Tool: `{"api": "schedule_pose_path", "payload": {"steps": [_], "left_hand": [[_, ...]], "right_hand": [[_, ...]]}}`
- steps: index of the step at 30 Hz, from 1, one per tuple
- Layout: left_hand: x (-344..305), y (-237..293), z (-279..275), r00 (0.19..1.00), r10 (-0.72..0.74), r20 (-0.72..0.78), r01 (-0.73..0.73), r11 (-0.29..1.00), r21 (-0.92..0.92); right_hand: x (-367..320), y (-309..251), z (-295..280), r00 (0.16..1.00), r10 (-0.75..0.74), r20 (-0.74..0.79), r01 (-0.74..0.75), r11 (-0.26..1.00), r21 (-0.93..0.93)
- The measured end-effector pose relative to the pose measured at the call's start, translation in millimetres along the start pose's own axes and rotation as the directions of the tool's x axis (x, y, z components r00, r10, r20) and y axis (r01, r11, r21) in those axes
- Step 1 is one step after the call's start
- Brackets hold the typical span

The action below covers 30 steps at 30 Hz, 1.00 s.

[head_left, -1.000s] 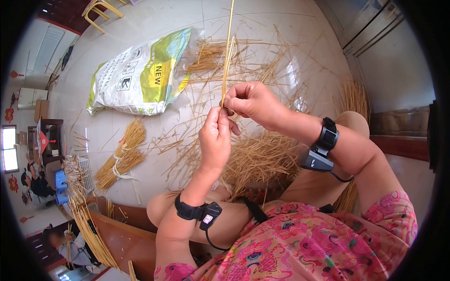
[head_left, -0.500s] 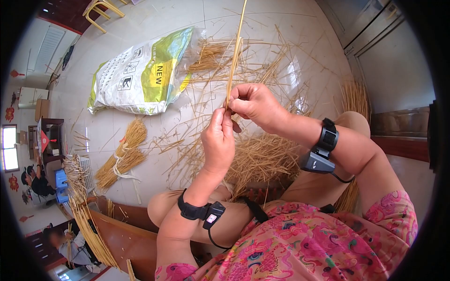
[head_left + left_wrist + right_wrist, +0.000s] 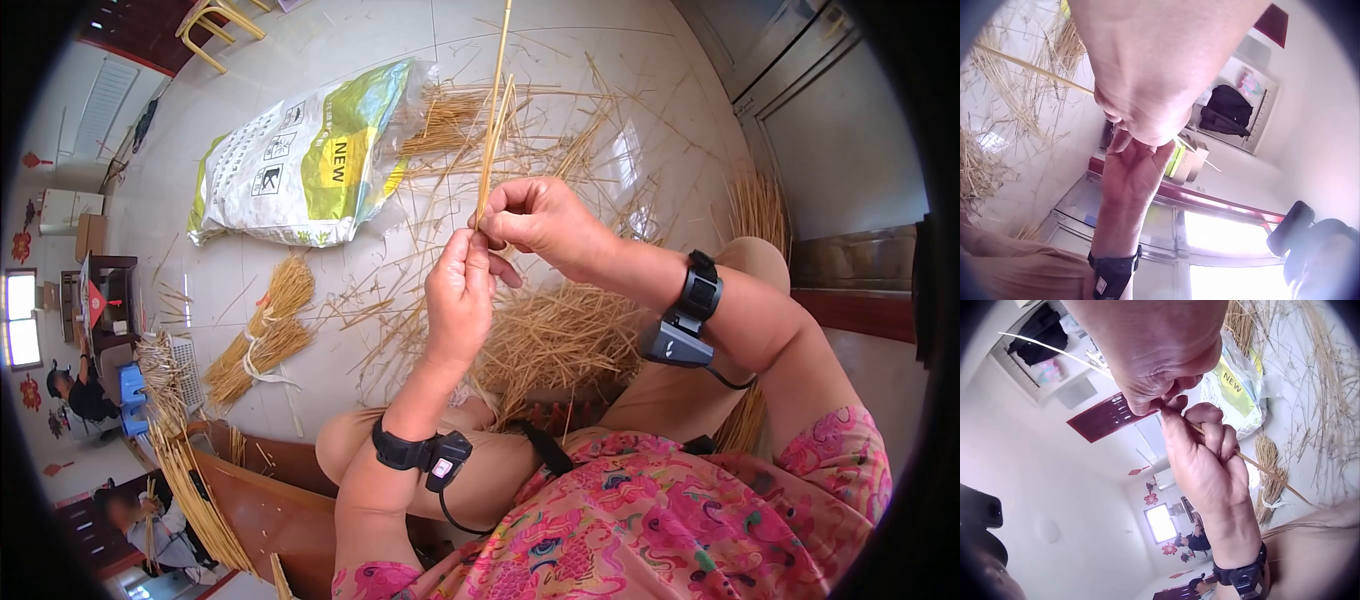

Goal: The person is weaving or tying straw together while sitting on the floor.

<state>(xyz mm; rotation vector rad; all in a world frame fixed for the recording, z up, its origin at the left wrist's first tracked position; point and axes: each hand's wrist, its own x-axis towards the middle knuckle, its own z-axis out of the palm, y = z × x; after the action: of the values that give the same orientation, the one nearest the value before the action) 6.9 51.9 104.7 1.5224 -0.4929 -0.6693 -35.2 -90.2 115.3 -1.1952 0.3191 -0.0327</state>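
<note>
In the head view my left hand (image 3: 462, 295) and right hand (image 3: 548, 222) meet at their fingertips over the floor. Between finger and thumb, both pinch the lower end of a few thin straw stalks (image 3: 488, 170). One stalk reaches well beyond the others, toward the top edge. In the right wrist view a stalk (image 3: 1272, 477) runs past the curled fingers of my left hand (image 3: 1207, 456), and a pale thin end (image 3: 1054, 349) sticks out on the other side. The exact pinch point is covered by fingers in the left wrist view, where a stalk (image 3: 1035, 70) extends leftward.
A heap of loose straw (image 3: 565, 345) lies below my hands. Tied straw bundles (image 3: 262, 325) and a white and green sack (image 3: 290, 160) lie to the left. More straw (image 3: 755, 210) stands by the metal door (image 3: 840, 130). Other people are at the far left.
Both hands and the stalks first shifted slightly right, then back left. The long stalk's upper end swung right, then partly back. Both hands keep their pinch.
</note>
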Motion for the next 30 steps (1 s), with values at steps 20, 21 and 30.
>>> {"api": "schedule_pose_path", "payload": {"steps": [20, 21, 30], "left_hand": [[1.5, 1.1, -3.3, 0.998, -0.009, 0.056, 0.015, 0.994, -0.108], [1.8, -1.5, -3.1, 1.0, 0.011, 0.027, -0.01, 0.998, -0.057], [0.7, -4.6, -1.2, 0.993, 0.117, -0.035, -0.105, 0.965, 0.239]], "right_hand": [[0.3, -0.7, -1.1, 0.999, -0.019, 0.026, 0.02, 1.0, -0.009], [-0.8, -4.0, 0.5, 1.0, -0.023, 0.017, 0.023, 0.999, -0.039], [0.9, -0.7, -4.2, 0.999, -0.035, 0.012, 0.036, 0.996, -0.076]]}}
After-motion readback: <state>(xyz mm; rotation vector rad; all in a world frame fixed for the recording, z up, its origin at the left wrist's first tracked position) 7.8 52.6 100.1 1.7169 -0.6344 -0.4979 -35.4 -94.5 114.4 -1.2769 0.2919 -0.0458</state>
